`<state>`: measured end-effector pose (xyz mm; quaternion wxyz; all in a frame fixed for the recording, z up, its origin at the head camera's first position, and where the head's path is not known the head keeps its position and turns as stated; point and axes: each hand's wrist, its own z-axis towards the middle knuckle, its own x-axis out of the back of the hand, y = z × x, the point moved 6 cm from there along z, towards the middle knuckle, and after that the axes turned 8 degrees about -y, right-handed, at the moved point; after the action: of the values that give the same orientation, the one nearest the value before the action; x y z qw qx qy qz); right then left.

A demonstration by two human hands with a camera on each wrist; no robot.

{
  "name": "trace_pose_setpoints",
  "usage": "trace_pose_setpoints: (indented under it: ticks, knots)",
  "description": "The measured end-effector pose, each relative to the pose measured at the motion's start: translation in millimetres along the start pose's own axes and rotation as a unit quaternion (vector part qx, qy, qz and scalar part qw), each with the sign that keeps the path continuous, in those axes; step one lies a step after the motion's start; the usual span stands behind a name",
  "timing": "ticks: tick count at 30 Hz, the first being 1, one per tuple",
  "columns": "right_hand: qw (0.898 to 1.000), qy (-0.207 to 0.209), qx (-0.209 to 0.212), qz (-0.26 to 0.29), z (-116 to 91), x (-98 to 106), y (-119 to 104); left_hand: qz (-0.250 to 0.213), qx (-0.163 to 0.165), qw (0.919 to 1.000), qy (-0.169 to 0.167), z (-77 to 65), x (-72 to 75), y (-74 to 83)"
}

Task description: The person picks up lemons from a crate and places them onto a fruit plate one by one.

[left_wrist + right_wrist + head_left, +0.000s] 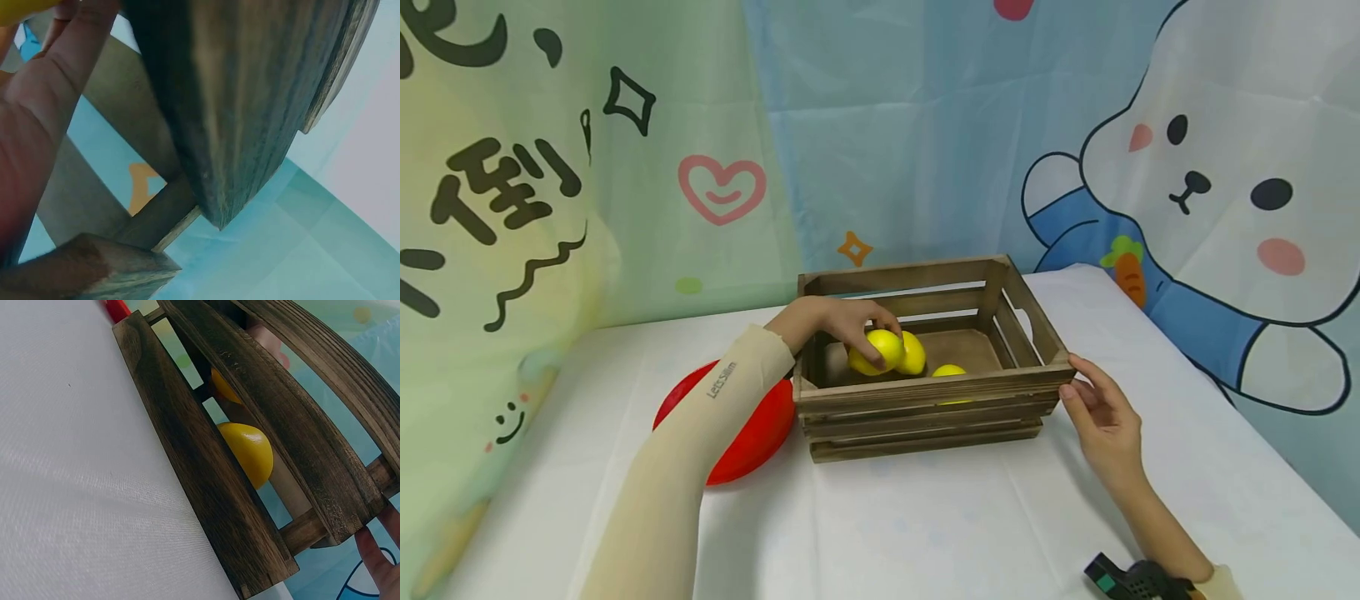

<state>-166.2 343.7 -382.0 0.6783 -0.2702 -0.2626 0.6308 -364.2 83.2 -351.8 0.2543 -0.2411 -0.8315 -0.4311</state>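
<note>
A brown slatted wooden crate (925, 402) stands on the white table with yellow lemons inside. My left hand (850, 323) reaches over the crate's left side and grips one lemon (880, 352) between thumb and fingers. Beside that one lies a second lemon (912, 354), and a third lemon (950, 371) sits nearer the front wall, partly hidden by it. In the right wrist view a lemon (249, 453) shows between the slats. My right hand (1103, 417) holds the crate's front right corner, thumb in front and fingers at the top edge.
A red plate (752, 442) lies left of the crate, partly covered by my left sleeve (677, 467). The white tablecloth (910, 525) spreads in front. Behind hangs a printed curtain (887, 150). A black device (1138, 579) is strapped at my right wrist.
</note>
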Motion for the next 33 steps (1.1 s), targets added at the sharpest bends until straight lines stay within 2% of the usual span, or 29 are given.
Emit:
trace_pose_setpoints:
  ticks: [4,9,12,17,22,28,33]
  knots:
    - [1.0,0.001,0.003,-0.004,0,0,0,-0.017,-0.027,0.9993,0.018,-3.2,3.0,3.9]
    - [1.0,-0.001,0.007,-0.006,1,0,0,0.01,-0.086,0.9947,0.056,-4.9,9.0,9.7]
    - [1.0,-0.003,0.007,-0.002,1,0,0,0.021,-0.101,0.992,0.073,-5.7,11.1,10.5]
    - [1.0,-0.006,0.004,0.003,0,0,3,0.027,-0.096,0.99,0.099,-7.6,11.2,8.4]
    - [1.0,-0.007,-0.002,0.005,-2,0,4,0.004,-0.101,0.9883,0.115,-10.2,6.8,8.0]
    - [1.0,-0.005,-0.001,0.001,-2,2,2,-0.019,-0.098,0.9873,0.124,-13.6,4.2,14.1]
    - [1.0,-0.006,0.005,0.009,-1,1,3,-0.014,-0.097,0.9847,0.144,-17.9,1.8,20.0]
